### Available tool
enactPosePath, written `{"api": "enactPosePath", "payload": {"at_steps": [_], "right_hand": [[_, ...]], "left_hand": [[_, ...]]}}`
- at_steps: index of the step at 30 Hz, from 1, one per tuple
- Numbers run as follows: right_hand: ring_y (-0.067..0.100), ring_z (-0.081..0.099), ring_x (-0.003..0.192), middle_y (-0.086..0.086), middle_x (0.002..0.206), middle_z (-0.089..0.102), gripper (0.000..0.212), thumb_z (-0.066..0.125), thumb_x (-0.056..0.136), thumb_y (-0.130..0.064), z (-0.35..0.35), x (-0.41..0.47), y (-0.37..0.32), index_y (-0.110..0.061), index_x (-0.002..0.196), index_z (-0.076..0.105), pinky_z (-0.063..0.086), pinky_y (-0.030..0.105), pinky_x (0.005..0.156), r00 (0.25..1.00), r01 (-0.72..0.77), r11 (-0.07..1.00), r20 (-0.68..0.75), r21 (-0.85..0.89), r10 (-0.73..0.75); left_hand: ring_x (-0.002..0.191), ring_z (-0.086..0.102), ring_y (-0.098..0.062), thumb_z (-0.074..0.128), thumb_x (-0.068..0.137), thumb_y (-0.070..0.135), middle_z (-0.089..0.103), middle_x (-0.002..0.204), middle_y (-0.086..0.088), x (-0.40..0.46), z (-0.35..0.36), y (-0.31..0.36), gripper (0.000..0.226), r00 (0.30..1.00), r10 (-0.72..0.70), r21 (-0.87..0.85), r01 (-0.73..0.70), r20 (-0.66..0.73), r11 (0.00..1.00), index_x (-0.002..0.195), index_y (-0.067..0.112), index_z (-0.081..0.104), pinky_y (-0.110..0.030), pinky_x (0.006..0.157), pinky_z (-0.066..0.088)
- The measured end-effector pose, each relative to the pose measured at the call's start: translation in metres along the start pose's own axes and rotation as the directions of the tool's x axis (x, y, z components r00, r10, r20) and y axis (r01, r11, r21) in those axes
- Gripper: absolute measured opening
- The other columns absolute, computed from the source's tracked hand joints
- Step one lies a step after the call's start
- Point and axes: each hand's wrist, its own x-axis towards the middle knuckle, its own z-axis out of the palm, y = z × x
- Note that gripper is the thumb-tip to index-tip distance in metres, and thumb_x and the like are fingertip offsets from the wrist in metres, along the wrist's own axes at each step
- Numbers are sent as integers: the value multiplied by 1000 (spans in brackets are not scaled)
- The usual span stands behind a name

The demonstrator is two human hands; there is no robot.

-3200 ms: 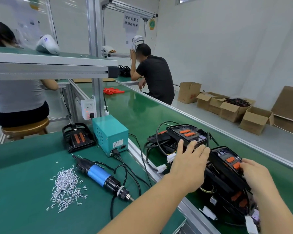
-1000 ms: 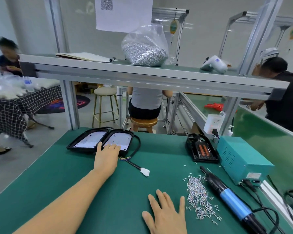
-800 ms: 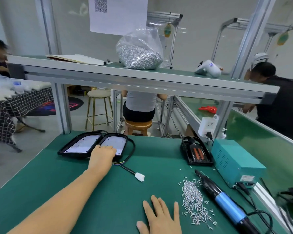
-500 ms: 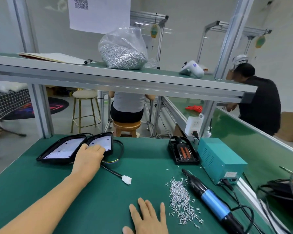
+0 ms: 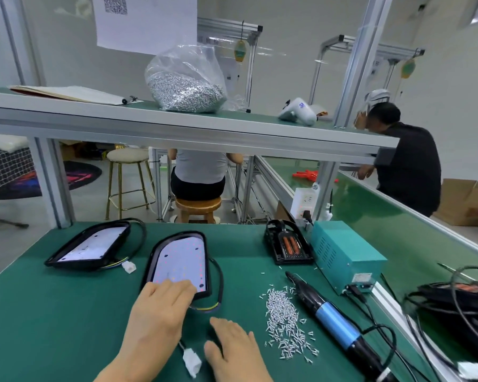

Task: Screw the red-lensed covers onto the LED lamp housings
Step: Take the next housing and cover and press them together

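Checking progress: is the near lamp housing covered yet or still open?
Open. The housing lies face up with its white LED board bare; the red-lensed cover sits apart.

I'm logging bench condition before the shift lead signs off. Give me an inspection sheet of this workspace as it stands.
Surface: green mat, bare patches near the front.
Job's things: near housing and far housing lie open side up; red-lensed cover sits apart; screw pile; electric screwdriver lying down.
Clutter: stray screws around the pile.
Grippers: left hand rests on the near housing; right hand flat on the mat.
Cables: white connector loose; black cable tangle at right.
Surroundings: screw bag on the shelf; two people beyond.
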Motion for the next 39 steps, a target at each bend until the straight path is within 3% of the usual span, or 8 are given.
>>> {"api": "enactPosePath", "payload": {"at_steps": [9, 16, 20, 22, 26, 31, 34, 39], "right_hand": [[20, 45, 124, 3, 128, 58, 30, 40, 101, -28, -2, 6, -2, -17, 123, 58, 27, 33, 112, 993, -71, 964, -73, 255, 93], [28, 54, 105, 11, 111, 62, 23, 48, 93, -23, -5, 5, -6, -7, 106, 57, 43, 35, 92, 985, -118, 922, -76, 369, 156], [17, 43, 130, -1, 142, 48, 47, 41, 93, -14, -12, 7, -2, -17, 141, 44, 32, 26, 108, 979, -164, 810, -6, 563, 202], [15, 40, 136, -2, 148, 44, 52, 39, 95, -16, -15, 12, 2, -19, 147, 41, 28, 26, 113, 965, -231, 716, 62, 659, 254], [17, 49, 88, 3, 99, 57, 13, 50, 85, -27, -15, 17, 5, -18, 93, 57, 40, 32, 85, 952, -261, 610, 93, 748, 292], [21, 48, 73, 8, 83, 51, 7, 57, 85, -12, -11, 20, -3, -10, 83, 51, 45, 34, 74, 952, -253, 633, 73, 731, 296], [21, 55, 72, 8, 86, 61, 19, 51, 86, 0, -15, 23, -3, 5, 96, 66, 51, 28, 67, 958, -264, 639, 116, 723, 263], [15, 58, 70, 2, 79, 65, 23, 52, 83, 3, -24, 20, 6, -9, 90, 71, 51, 19, 58, 968, -248, 679, 209, 691, 141]], "left_hand": [[72, 42, -18, 48, 73, 5, 70, 80, 0, -25, 15, 7, 25, 996, 43, -48, -47, -72, 998, 94, 17, 49, -30, 62, 29], [70, 37, -19, 44, 73, 8, 70, 78, 1, -28, 10, 19, 22, 998, 63, -70, -65, -29, 995, 93, 18, 47, -30, 61, 25], [69, 36, -17, 48, 67, 7, 68, 77, 3, -26, 7, 28, 25, 998, 36, -96, -31, 49, 995, 83, 15, 65, -28, 60, 26], [65, 42, -17, 67, 55, 4, 67, 74, 6, -23, 1, 34, 20, 993, 8, -105, 4, 116, 994, 71, 14, 70, -28, 60, 30], [63, 58, -17, 86, 58, 2, 66, 77, 10, -23, -14, 38, 28, 953, -116, -234, 184, 279, 955, 77, 16, 70, -23, 64, 39], [87, 57, 7, 66, 84, 2, 65, 94, 21, -27, -30, 25, 22, 840, -354, -480, 530, 412, 699, 98, 18, 73, -9, 83, 41], [99, 54, 5, 66, 83, 1, 64, 104, 22, -28, -37, 14, 28, 759, -565, -506, 644, 324, 574, 97, 26, 69, -8, 86, 38], [128, 42, -16, 63, 90, 19, 46, 139, 4, -33, -29, -9, 51, 463, -738, -397, 873, 490, 284, 138, 19, 45, -32, 105, 33]]}}
